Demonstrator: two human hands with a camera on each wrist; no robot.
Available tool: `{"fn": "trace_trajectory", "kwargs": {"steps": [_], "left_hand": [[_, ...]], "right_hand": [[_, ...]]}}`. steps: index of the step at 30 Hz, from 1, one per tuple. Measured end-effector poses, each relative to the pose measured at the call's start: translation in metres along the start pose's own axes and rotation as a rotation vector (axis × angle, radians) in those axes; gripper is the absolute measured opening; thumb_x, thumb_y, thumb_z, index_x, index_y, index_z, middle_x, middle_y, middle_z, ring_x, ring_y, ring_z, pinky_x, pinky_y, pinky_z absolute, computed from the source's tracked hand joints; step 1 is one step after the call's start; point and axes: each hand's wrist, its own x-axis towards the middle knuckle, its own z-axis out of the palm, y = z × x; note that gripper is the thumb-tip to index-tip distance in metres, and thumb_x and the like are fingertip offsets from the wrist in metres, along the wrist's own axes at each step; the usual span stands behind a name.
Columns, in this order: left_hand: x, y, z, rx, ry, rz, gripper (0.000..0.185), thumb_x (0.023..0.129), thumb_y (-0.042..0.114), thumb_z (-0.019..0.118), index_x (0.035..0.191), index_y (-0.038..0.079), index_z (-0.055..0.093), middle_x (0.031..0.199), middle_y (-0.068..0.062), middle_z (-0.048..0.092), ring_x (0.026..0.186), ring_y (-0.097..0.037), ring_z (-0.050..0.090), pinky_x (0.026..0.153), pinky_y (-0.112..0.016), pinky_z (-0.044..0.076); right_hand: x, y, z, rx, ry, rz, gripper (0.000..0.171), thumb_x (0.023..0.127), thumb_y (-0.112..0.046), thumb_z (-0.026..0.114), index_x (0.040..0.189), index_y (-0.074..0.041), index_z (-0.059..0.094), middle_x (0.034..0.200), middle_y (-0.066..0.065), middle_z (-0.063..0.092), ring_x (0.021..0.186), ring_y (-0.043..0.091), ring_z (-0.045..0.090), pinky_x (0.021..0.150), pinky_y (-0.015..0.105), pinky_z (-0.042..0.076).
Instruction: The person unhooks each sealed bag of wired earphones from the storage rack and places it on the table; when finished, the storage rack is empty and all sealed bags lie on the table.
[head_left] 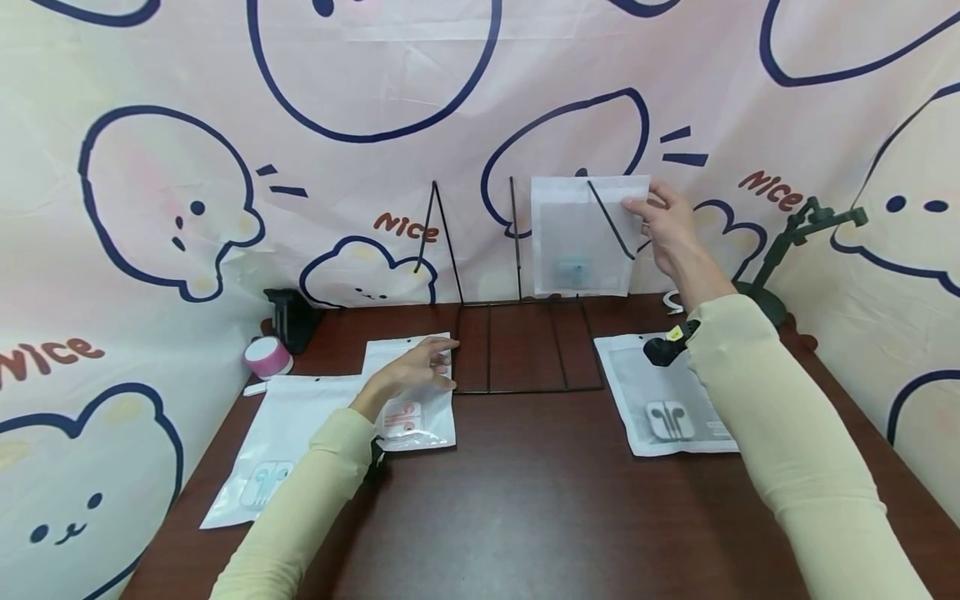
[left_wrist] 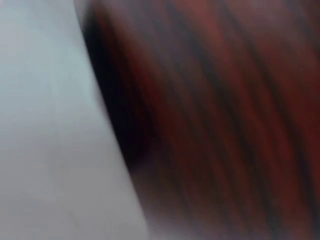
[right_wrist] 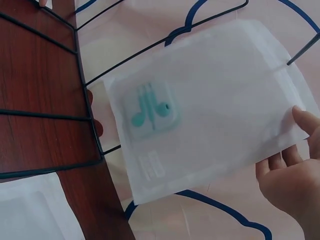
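A white translucent pouch [head_left: 581, 242] with teal earphones [right_wrist: 150, 107] inside hangs upright at the black wire rack [head_left: 525, 392]. A rack prong [right_wrist: 302, 50] meets the pouch near its top edge. My right hand [head_left: 663, 225] pinches that pouch by its upper right side, thumb in front and fingers behind. Over a smaller pouch with an orange-toned item [head_left: 403, 419], my left hand [head_left: 412, 367] reaches its loosely extended fingers to the rack's left side. The left wrist view is blurred, with only a white surface [left_wrist: 50, 125] and dark red wood.
Left of the small pouch lies another white pouch [head_left: 300, 417] with earphones. A further earphone pouch [head_left: 660, 400] lies under my right forearm. A pink-and-white roll [head_left: 267, 358] and a black holder [head_left: 294, 321] stand back left, a green stand [head_left: 772, 275] back right. A printed curtain [head_left: 420, 83] hangs behind.
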Motion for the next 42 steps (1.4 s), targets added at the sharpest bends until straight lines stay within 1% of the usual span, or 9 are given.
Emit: {"fn": "trace_trajectory", "kwargs": {"steps": [3, 8, 13, 16, 22, 26, 31, 37, 42], "left_hand": [[-0.001, 0.001, 0.0, -0.003, 0.001, 0.0, 0.086, 0.088, 0.004, 0.079, 0.162, 0.008, 0.035, 0.166, -0.016, 0.024, 0.138, -0.033, 0.047, 0.114, -0.05, 0.04], [-0.001, 0.001, 0.0, -0.009, 0.003, -0.003, 0.086, 0.088, 0.003, 0.079, 0.162, 0.007, 0.035, 0.166, -0.016, 0.024, 0.137, -0.032, 0.047, 0.113, -0.047, 0.041], [0.001, 0.001, 0.0, 0.003, 0.001, -0.003, 0.085, 0.088, 0.003, 0.079, 0.162, 0.007, 0.035, 0.167, -0.016, 0.023, 0.139, -0.034, 0.046, 0.113, -0.048, 0.041], [0.003, 0.001, 0.001, 0.009, -0.007, 0.001, 0.085, 0.089, 0.004, 0.079, 0.162, 0.007, 0.035, 0.167, -0.016, 0.022, 0.14, -0.035, 0.046, 0.113, -0.049, 0.041], [0.007, 0.002, 0.002, 0.006, -0.013, 0.007, 0.085, 0.089, 0.004, 0.079, 0.162, 0.007, 0.035, 0.168, -0.016, 0.021, 0.14, -0.035, 0.046, 0.113, -0.048, 0.041], [0.008, 0.002, 0.002, 0.022, -0.009, 0.012, 0.085, 0.089, 0.005, 0.078, 0.162, 0.007, 0.035, 0.168, -0.016, 0.022, 0.141, -0.035, 0.045, 0.113, -0.05, 0.041], [0.009, 0.002, 0.003, 0.02, -0.012, 0.004, 0.084, 0.09, 0.006, 0.078, 0.162, 0.009, 0.036, 0.168, -0.015, 0.021, 0.141, -0.035, 0.045, 0.115, -0.052, 0.039], [0.009, 0.002, 0.002, 0.012, -0.01, 0.003, 0.084, 0.089, 0.006, 0.078, 0.162, 0.009, 0.035, 0.169, -0.015, 0.021, 0.141, -0.035, 0.045, 0.116, -0.053, 0.038], [0.009, 0.0, 0.002, 0.011, -0.004, 0.006, 0.084, 0.09, 0.007, 0.078, 0.162, 0.009, 0.036, 0.169, -0.015, 0.022, 0.141, -0.036, 0.045, 0.116, -0.055, 0.038]], "right_hand": [[-0.002, 0.001, 0.0, 0.05, -0.029, -0.009, 0.045, 0.097, -0.019, 0.076, 0.14, -0.025, 0.063, 0.149, 0.003, 0.055, 0.129, 0.02, 0.051, 0.118, 0.042, 0.032], [-0.008, -0.003, -0.003, 0.059, -0.051, -0.009, 0.04, 0.096, -0.018, 0.077, 0.134, -0.025, 0.067, 0.139, 0.001, 0.061, 0.119, 0.019, 0.056, 0.11, 0.044, 0.038], [-0.019, -0.005, -0.012, 0.054, -0.076, -0.026, 0.037, 0.094, -0.017, 0.079, 0.13, -0.025, 0.069, 0.129, -0.002, 0.064, 0.112, 0.017, 0.06, 0.093, 0.035, 0.05], [-0.028, -0.005, -0.022, 0.054, -0.106, -0.032, 0.039, 0.095, -0.017, 0.078, 0.132, -0.024, 0.067, 0.128, -0.003, 0.063, 0.111, 0.016, 0.06, 0.086, 0.033, 0.051], [-0.05, -0.006, -0.04, 0.0, -0.144, -0.041, 0.041, 0.096, -0.02, 0.078, 0.135, -0.024, 0.065, 0.129, -0.004, 0.06, 0.114, 0.015, 0.056, 0.087, 0.034, 0.048], [-0.067, -0.006, -0.049, -0.034, -0.169, -0.044, 0.041, 0.097, -0.023, 0.077, 0.136, -0.024, 0.064, 0.131, -0.004, 0.058, 0.116, 0.017, 0.053, 0.086, 0.032, 0.05], [-0.09, -0.008, -0.058, -0.054, -0.19, -0.051, 0.036, 0.098, -0.024, 0.076, 0.132, -0.024, 0.065, 0.129, -0.005, 0.06, 0.115, 0.017, 0.053, 0.086, 0.03, 0.05], [-0.113, -0.009, -0.065, -0.034, -0.179, -0.078, 0.027, 0.097, -0.02, 0.076, 0.123, -0.021, 0.072, 0.121, -0.006, 0.066, 0.11, 0.016, 0.056, 0.087, 0.027, 0.048], [-0.128, -0.01, -0.071, -0.003, -0.202, -0.085, 0.025, 0.099, -0.015, 0.073, 0.122, -0.021, 0.073, 0.118, -0.006, 0.069, 0.108, 0.015, 0.058, 0.09, 0.028, 0.045]]}}
